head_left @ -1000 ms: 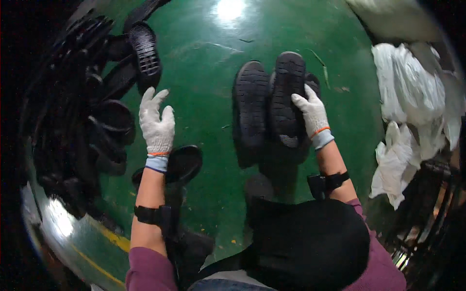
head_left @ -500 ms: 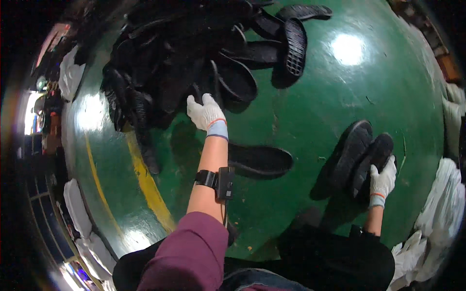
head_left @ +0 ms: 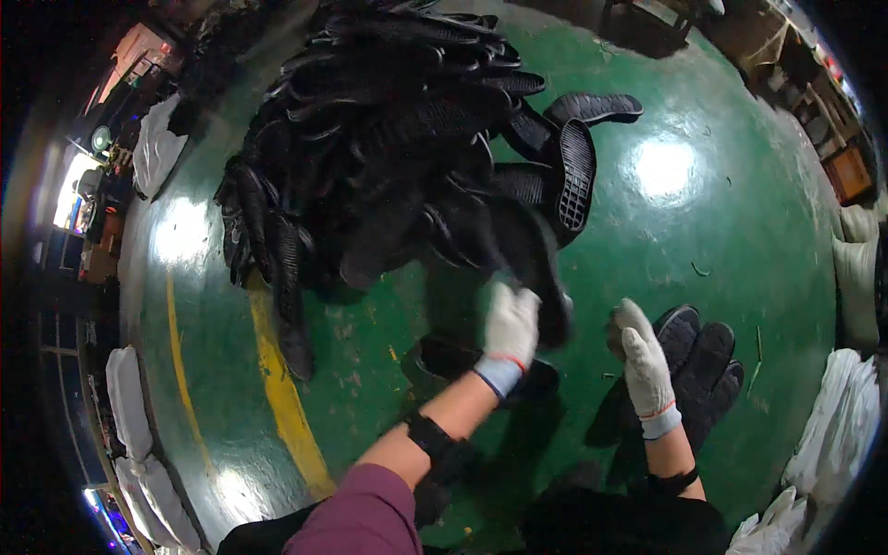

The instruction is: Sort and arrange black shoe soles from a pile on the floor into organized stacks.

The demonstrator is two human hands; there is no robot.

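Observation:
My left hand (head_left: 511, 324), in a white knitted glove, is closed on a black shoe sole (head_left: 536, 268). The sole hangs tilted above the floor in front of the pile (head_left: 388, 139) of black soles; motion smears it. Below that hand another black sole (head_left: 442, 353) lies flat, partly hidden by the wrist. My right hand (head_left: 643, 361), gloved alike, holds nothing; its fingers are stretched out and the thumb is apart. It is just left of a small overlapping group of black soles (head_left: 710, 356) on the floor.
The green floor (head_left: 740, 231) bears yellow painted stripes (head_left: 282, 388) on the left. Pale sacks (head_left: 837, 416) stand along the right edge, and white wrapped bundles (head_left: 131, 407) lie at the left edge. A ridged sole (head_left: 575, 176) sticks out at the pile's right side.
My left hand has moved right and nearer from the pile, bringing a sole. The right hand has let go of the soles at right and moved left. Three soles now show there.

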